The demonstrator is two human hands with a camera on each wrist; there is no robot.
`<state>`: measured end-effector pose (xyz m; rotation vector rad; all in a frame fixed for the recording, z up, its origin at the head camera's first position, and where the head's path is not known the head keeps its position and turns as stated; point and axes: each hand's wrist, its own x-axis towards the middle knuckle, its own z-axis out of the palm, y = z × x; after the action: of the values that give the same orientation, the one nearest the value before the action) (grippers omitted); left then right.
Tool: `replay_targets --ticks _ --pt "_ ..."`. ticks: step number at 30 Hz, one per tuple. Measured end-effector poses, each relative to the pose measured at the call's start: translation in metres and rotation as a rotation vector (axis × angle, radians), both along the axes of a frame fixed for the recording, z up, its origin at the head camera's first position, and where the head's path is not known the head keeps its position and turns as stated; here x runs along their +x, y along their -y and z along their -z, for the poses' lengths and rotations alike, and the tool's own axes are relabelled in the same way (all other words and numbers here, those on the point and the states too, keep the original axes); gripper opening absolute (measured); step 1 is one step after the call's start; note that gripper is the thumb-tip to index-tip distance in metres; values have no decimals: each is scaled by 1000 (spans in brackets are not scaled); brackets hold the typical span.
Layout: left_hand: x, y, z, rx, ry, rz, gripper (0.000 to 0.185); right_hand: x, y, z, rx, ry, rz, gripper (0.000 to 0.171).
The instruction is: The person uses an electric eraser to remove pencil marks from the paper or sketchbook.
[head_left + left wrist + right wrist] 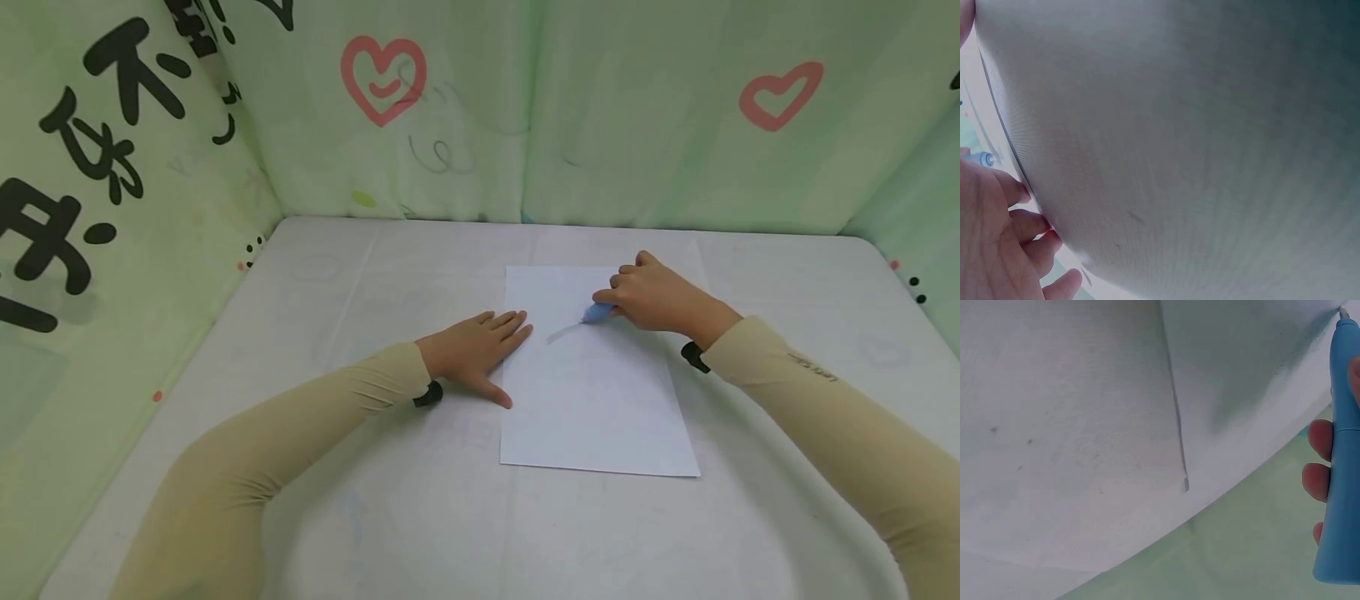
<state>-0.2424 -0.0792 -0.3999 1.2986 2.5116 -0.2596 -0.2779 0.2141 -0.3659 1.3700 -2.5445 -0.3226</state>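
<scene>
A white sheet of paper (592, 417) lies on the table. My left hand (480, 350) rests flat with spread fingers at the sheet's left edge, its fingertips on the paper. Above the upper right part of the sheet, my right hand (656, 296) grips a blue pen-shaped tool (1342, 481) with a thick barrel and a narrow grey tip. That tip meets the paper at one end of a short grey streak (562, 333). In the left wrist view, only part of the left hand (1004, 231) shows, and the blue tool (982, 159) appears small beyond it.
White cloth covers the table (360, 517). Green curtains (630, 150) with hearts and black lettering stand behind it and at both sides. A dark wrist strap (429, 394) shows below the left sleeve, another (694, 357) below the right.
</scene>
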Motion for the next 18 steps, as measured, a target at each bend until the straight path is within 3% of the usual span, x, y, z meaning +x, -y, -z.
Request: replay_targets --ticks 18 --pt "1 -1 -1 -8 -4 11 111 -1 1 3 -1 3 -5 20"
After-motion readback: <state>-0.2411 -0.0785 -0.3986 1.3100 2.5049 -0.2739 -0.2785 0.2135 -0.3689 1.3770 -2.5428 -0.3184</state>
